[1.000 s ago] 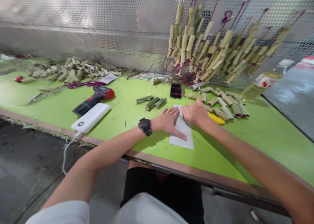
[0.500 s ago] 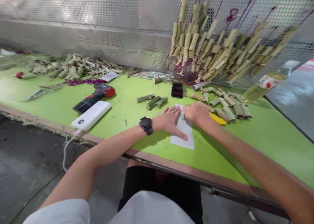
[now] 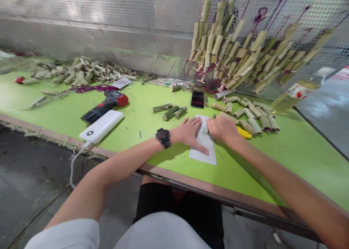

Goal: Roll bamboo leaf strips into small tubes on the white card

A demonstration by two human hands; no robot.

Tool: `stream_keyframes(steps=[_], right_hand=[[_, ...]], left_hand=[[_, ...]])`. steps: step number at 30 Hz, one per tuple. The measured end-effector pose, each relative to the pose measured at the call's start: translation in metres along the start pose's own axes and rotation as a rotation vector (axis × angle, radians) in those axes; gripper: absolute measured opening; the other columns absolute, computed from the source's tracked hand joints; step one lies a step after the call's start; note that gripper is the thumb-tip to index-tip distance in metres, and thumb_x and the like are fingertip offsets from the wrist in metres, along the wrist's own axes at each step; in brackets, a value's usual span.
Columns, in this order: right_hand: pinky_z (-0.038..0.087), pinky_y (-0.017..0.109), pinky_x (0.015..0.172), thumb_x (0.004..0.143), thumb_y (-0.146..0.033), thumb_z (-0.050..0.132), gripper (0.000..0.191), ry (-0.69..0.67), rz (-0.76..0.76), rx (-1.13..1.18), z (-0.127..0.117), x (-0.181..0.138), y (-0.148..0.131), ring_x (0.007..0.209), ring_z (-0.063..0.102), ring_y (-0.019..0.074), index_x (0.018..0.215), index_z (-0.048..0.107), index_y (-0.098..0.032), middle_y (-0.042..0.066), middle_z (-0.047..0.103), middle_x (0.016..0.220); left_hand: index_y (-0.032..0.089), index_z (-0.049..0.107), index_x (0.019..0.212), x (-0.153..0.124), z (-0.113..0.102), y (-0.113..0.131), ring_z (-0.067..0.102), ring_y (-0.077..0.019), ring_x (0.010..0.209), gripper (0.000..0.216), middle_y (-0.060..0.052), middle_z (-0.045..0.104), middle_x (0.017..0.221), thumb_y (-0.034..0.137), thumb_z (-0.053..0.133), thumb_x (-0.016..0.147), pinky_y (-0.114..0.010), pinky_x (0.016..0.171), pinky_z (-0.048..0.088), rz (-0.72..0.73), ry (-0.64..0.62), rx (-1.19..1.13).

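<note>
A white sheet [image 3: 202, 158] lies flat on the green tabletop in front of me. My left hand [image 3: 191, 134] presses on it with fingers spread and thumb stretched toward its lower part. Against the sheet's upper right side, my right hand [image 3: 221, 128] is closed with knuckles up. A small dark edge shows at the far side of that hand, but what it grips is hidden. Beside my right wrist lies a yellow object [image 3: 244, 132], partly covered by the hand. Three short green bamboo pieces [image 3: 171, 113] rest beyond my left hand.
Cut bamboo tubes [image 3: 253, 119] lie at the right, with a bottle of yellow liquid [image 3: 296, 90] behind. Strung bamboo [image 3: 209, 41] leans on the mesh wall. A cordless drill [image 3: 106, 105], white power bank [image 3: 102, 126] and bamboo pile [image 3: 79, 72] are left. A phone [image 3: 197, 99] stands ahead.
My right hand has shifted slightly right and toward me along the sheet, and a dark edge now shows beyond it. My left hand stays spread on the sheet.
</note>
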State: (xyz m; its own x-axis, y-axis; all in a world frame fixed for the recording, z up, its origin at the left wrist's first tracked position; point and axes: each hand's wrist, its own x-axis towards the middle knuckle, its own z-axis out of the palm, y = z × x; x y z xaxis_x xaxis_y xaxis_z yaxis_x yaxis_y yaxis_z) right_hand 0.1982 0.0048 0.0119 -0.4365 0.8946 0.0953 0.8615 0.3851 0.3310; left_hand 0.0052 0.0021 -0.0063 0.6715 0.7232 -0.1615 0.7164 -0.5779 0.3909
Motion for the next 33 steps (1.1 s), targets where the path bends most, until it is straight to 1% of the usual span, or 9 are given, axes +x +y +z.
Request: stream_keyframes(steps=[4,9,12,14,17,21,28,30,33], right_hand=[[0.032,0.037,0.063,0.107,-0.028,0.020,0.065,0.018,0.032,-0.004,-0.002,0.015,-0.004,0.082,0.068,0.0306,0.097,0.080,-0.007,0.024,0.077,0.089],[0.029,0.036,0.061,0.108,-0.030,0.020,0.063,-0.010,-0.060,0.034,-0.008,-0.015,-0.014,0.078,0.068,0.0273,0.096,0.079,-0.010,0.020,0.076,0.085],[0.029,0.036,0.060,0.108,-0.030,0.021,0.064,-0.030,-0.059,0.017,-0.009,-0.026,-0.013,0.076,0.068,0.0269,0.093,0.080,-0.012,0.019,0.076,0.082],[0.029,0.036,0.059,0.108,-0.031,0.020,0.065,-0.028,-0.007,-0.002,-0.006,-0.018,-0.009,0.075,0.069,0.0280,0.091,0.080,-0.011,0.021,0.076,0.083],[0.030,0.037,0.059,0.108,-0.029,0.020,0.065,-0.017,0.072,-0.016,-0.002,0.007,-0.002,0.077,0.071,0.0296,0.092,0.081,-0.011,0.022,0.078,0.085],[0.034,0.037,0.061,0.107,-0.026,0.020,0.064,-0.039,0.024,-0.019,-0.003,0.023,0.001,0.081,0.072,0.0294,0.096,0.081,-0.010,0.021,0.079,0.090],[0.036,0.035,0.063,0.109,-0.034,0.025,0.061,-0.110,-0.030,0.058,-0.011,-0.021,-0.006,0.075,0.071,0.0274,0.093,0.080,-0.013,0.019,0.078,0.087],[0.037,0.035,0.063,0.108,-0.034,0.026,0.061,-0.135,-0.028,0.048,-0.012,-0.021,-0.004,0.076,0.072,0.0275,0.093,0.081,-0.013,0.019,0.079,0.088],[0.039,0.035,0.064,0.108,-0.033,0.023,0.064,-0.121,0.028,0.012,-0.009,-0.002,0.002,0.083,0.074,0.0295,0.095,0.082,-0.011,0.021,0.079,0.091]], left_hand=[[0.011,0.000,0.169,-0.001,-0.001,0.000,-0.001,-0.0381,0.163,0.156,-0.016,0.000,0.175,0.106,0.053,0.057,-0.052,0.131,-0.004,-0.010,0.014,-0.006],[0.013,-0.002,0.170,0.002,0.001,-0.003,-0.003,-0.0388,0.163,0.157,-0.016,-0.001,0.175,0.108,0.051,0.056,-0.052,0.131,-0.004,-0.010,0.001,0.011],[0.013,-0.003,0.169,0.003,0.003,-0.004,-0.004,-0.0393,0.162,0.159,-0.017,-0.002,0.175,0.109,0.051,0.055,-0.052,0.131,-0.003,-0.013,-0.002,0.017],[0.012,-0.003,0.169,0.004,0.003,-0.004,-0.004,-0.0392,0.163,0.159,-0.017,-0.003,0.175,0.108,0.052,0.055,-0.052,0.131,-0.003,-0.017,-0.003,0.016],[0.011,-0.003,0.169,0.003,0.002,-0.003,-0.002,-0.0383,0.163,0.158,-0.017,-0.002,0.174,0.107,0.053,0.057,-0.052,0.131,-0.005,-0.016,0.004,0.011],[0.010,-0.002,0.169,0.001,0.001,-0.002,-0.001,-0.0375,0.163,0.156,-0.017,-0.001,0.174,0.105,0.053,0.059,-0.052,0.131,-0.005,-0.011,0.021,0.013],[0.006,0.004,0.169,0.000,0.000,-0.001,-0.002,-0.0361,0.163,0.159,-0.019,-0.002,0.174,0.107,0.054,0.056,-0.052,0.131,-0.004,-0.017,0.001,-0.006],[0.006,0.004,0.168,0.000,0.000,0.000,-0.002,-0.0354,0.163,0.160,-0.019,-0.002,0.174,0.107,0.054,0.055,-0.052,0.131,-0.004,-0.007,0.000,-0.009],[0.005,0.003,0.168,0.000,-0.001,0.000,-0.001,-0.0357,0.163,0.161,-0.019,-0.002,0.174,0.108,0.054,0.055,-0.053,0.131,-0.005,0.002,0.003,-0.007]])
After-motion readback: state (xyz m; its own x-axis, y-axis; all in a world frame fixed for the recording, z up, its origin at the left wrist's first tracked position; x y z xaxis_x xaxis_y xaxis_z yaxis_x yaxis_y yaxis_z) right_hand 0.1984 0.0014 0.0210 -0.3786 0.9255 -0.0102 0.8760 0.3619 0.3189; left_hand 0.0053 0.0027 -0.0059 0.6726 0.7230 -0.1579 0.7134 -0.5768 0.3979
